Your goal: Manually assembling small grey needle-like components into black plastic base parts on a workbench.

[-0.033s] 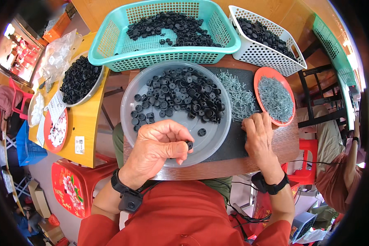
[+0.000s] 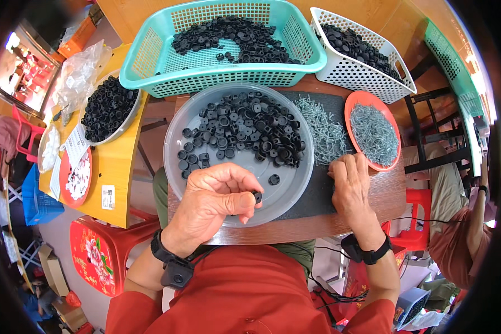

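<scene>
Between the thumb and fingers of my left hand (image 2: pixel 214 192) is a small round black plastic cap (image 2: pixel 257 197). This hand is over the near rim of a clear plastic basin (image 2: pixel 288 186). Many similar black caps (image 2: pixel 245 125) are heaped in the basin, mostly toward its far side. My right hand (image 2: pixel 350 186) rests with curled fingers on the black mat (image 2: pixel 314 192), just at the near edge of a pile of silvery screws (image 2: pixel 320 125). Its fingertips point down and are hidden, so anything pinched there cannot be made out.
Behind the basin stands a turquoise basket (image 2: pixel 222 73) of black parts, with a white perforated basket (image 2: pixel 367 78) beside it. A red plate (image 2: pixel 348 106) of screws sits at the right. On the left, a yellow table (image 2: pixel 108 172) carries a bowl of black parts. Someone sits at far right.
</scene>
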`<action>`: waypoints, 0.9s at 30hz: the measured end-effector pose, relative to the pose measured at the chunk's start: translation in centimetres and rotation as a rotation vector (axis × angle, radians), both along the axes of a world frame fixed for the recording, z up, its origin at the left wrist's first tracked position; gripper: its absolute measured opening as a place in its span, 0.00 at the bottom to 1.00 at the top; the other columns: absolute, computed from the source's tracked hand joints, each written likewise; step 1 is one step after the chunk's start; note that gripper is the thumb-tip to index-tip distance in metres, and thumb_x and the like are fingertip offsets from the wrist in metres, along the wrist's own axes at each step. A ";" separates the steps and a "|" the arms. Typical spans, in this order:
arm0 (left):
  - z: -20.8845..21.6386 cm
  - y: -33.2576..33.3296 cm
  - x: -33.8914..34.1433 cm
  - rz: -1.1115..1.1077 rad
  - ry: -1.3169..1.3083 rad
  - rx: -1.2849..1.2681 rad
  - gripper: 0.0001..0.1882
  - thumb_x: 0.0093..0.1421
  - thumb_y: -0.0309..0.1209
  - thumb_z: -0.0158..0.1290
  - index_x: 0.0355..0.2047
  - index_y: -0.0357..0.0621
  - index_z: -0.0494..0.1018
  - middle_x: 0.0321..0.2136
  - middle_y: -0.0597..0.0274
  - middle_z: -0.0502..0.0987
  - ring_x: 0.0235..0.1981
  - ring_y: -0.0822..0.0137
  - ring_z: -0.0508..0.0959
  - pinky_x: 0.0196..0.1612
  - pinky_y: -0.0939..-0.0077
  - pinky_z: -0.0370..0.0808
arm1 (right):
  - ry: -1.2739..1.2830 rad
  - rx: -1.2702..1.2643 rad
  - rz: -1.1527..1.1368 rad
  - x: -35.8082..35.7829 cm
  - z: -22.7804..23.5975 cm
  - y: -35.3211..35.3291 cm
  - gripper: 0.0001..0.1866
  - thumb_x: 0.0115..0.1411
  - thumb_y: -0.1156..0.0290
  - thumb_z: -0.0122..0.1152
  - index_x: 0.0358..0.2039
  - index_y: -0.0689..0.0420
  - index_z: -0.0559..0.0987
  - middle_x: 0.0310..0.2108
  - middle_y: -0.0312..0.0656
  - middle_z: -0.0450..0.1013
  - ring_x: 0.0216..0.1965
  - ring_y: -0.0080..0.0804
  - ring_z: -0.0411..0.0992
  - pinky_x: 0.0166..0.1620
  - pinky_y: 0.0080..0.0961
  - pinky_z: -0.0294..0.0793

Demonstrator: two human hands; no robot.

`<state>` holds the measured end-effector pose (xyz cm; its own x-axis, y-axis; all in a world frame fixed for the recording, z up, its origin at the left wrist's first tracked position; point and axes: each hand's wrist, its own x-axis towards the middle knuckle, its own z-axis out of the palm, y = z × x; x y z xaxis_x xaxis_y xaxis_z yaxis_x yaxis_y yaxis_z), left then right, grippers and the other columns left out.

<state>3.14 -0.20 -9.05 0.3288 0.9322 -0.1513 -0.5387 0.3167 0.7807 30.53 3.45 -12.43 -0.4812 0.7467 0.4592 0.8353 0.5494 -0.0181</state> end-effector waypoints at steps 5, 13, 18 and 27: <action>-0.1 0.1 0.2 0.016 0.022 -0.033 0.08 0.52 0.22 0.58 0.33 0.32 0.73 0.24 0.58 0.75 0.22 0.72 0.75 0.25 0.81 0.73 | 0.095 -0.059 0.008 -0.9 1.1 -1.1 0.09 0.43 0.83 0.56 0.26 0.60 0.69 0.25 0.44 0.65 0.29 0.42 0.62 0.33 0.34 0.62; -0.2 0.2 0.8 0.004 -0.004 -0.030 0.14 0.50 0.28 0.61 0.34 0.33 0.71 0.26 0.54 0.75 0.22 0.68 0.74 0.22 0.76 0.71 | 0.699 -0.356 0.178 -6.9 6.1 -3.0 0.10 0.45 0.86 0.59 0.28 0.62 0.73 0.25 0.41 0.69 0.26 0.34 0.66 0.29 0.25 0.65; -0.3 -0.1 1.0 0.034 -0.037 -0.030 0.10 0.52 0.23 0.58 0.35 0.33 0.72 0.26 0.57 0.76 0.23 0.72 0.75 0.25 0.80 0.72 | 0.872 -0.468 0.197 -8.9 5.8 -3.8 0.09 0.47 0.86 0.60 0.29 0.62 0.73 0.26 0.38 0.69 0.25 0.22 0.65 0.28 0.18 0.65; -0.3 -0.2 0.9 0.047 -0.013 -0.032 0.12 0.51 0.25 0.59 0.34 0.33 0.72 0.26 0.58 0.76 0.25 0.69 0.76 0.24 0.78 0.74 | 0.846 -0.305 0.191 -9.7 5.5 -3.8 0.09 0.46 0.87 0.61 0.27 0.61 0.73 0.25 0.38 0.71 0.24 0.24 0.64 0.28 0.18 0.64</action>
<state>4.09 -0.38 -9.39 0.2866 0.9415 -0.1774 -0.5635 0.3154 0.7635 20.78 -0.39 -6.98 -0.2024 0.8355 0.5109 0.3730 0.5481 -0.7486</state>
